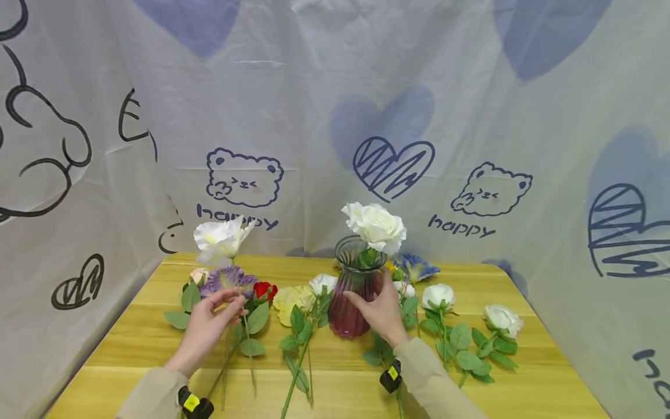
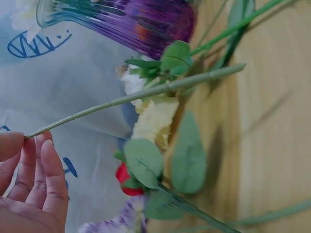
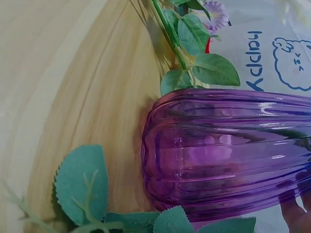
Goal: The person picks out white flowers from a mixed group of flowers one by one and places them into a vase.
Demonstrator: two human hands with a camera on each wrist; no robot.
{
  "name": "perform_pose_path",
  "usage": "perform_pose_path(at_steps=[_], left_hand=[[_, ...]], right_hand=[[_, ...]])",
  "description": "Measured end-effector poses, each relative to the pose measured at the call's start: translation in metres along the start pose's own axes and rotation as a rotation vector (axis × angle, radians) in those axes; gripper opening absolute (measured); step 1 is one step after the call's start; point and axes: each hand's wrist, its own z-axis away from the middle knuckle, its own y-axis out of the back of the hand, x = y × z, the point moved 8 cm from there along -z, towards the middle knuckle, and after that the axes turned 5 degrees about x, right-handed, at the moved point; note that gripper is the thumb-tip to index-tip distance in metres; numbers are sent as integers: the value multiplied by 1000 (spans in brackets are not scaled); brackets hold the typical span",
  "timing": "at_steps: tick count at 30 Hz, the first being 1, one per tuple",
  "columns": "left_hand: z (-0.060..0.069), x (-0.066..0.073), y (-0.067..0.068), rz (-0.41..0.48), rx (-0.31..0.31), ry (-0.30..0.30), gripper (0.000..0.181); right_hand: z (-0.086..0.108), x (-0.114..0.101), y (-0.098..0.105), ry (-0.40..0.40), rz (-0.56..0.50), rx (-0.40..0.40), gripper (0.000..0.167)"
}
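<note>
My left hand (image 1: 206, 326) pinches the thin stem (image 2: 146, 93) of a white artificial flower (image 1: 218, 240) between thumb and fingertips. The bloom stands above the hand, and the stem's cut end points down over the table. A ribbed glass vase (image 1: 348, 305), purple below and clearer toward its flared rim, is right of the table's middle. My right hand (image 1: 384, 311) grips its right side, thumb in front and fingers partly hidden behind. In the right wrist view, fingertips (image 3: 294, 213) touch the glass. A white rose (image 1: 384, 228) leans out of the vase's mouth to the right.
Below the left bloom lie a purple flower (image 1: 225, 279) and a red rose (image 1: 265, 291). A yellow flower (image 1: 293, 299) lies left of the vase. To its right are a blue flower (image 1: 416, 267) and white roses (image 1: 503, 320) on leafy stems. A printed curtain (image 1: 303, 145) hangs behind the table.
</note>
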Motion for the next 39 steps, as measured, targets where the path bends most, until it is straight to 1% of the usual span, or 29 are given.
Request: perform_pose_path(at_steps=[6,10,13,18,21,27,30,34,36,39], left_hand=[[-5,28,-9,37,26,-117,44],[-10,49,-18,81,51,-184,39],[-12,66,-25,103,64,-215,36],[-17,93,-37,88,63,-256,36],[-20,112,-43,98,58,-298,37],[-24,156,-52,172,55,-406,34],[-24,177,-56,202,63,-466,32],[-22,203,-60,246,88,-562,29],[-19,214,-62,268,102,-603,27],[-16,227,-65,290,114,-646,26]], right_hand=[[-3,5,0,-57,-51,-28,81],[-2,8,2,-77,-44,-29,84],[-1,7,3,-80,-25,-36,81],[3,6,7,-79,-41,-44,77],[5,7,11,-88,-38,-34,75],[7,5,14,-72,-22,14,67],[6,4,15,-55,-4,37,64],[6,3,14,-41,18,42,64],[6,2,13,-39,29,35,63],[6,2,11,-45,37,24,62]])
